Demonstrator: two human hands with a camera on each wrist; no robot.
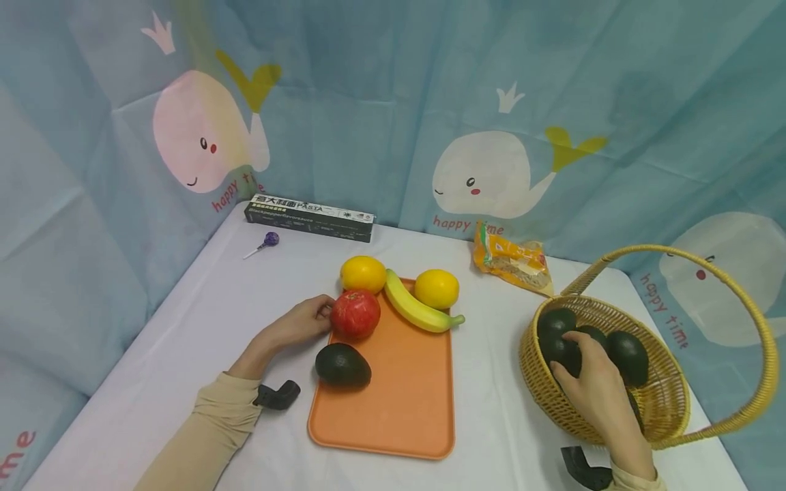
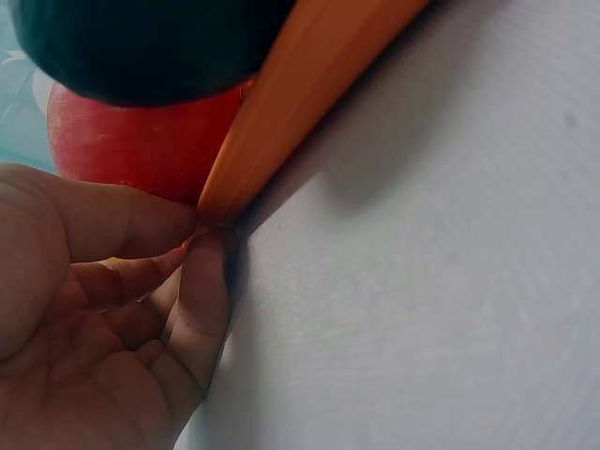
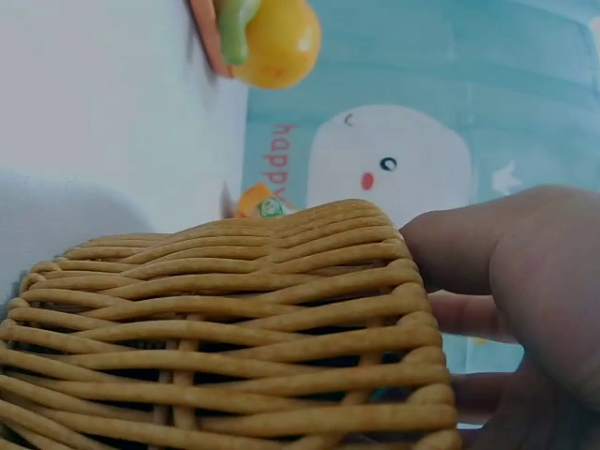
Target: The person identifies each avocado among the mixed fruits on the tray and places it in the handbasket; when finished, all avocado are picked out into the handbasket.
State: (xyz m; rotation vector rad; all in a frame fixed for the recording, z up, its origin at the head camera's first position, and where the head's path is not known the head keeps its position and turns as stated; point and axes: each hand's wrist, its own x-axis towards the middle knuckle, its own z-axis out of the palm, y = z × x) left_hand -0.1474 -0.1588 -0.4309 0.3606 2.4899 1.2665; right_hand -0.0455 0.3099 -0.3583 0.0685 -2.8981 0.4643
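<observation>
My left hand is at the left edge of the orange tray, thumb and forefinger pinching its rim in the left wrist view. Right beside those fingers sits a red pomegranate, and nearer me an avocado lies over the tray's left edge. My right hand reaches into the wicker basket and grips a dark green avocado among several others. The basket wall hides most of these fingers in the right wrist view.
Two lemons and a banana lie at the tray's far end. Behind stand a pasta box and an orange food packet. A lollipop lies at far left. The basket's tall handle arches up on the right.
</observation>
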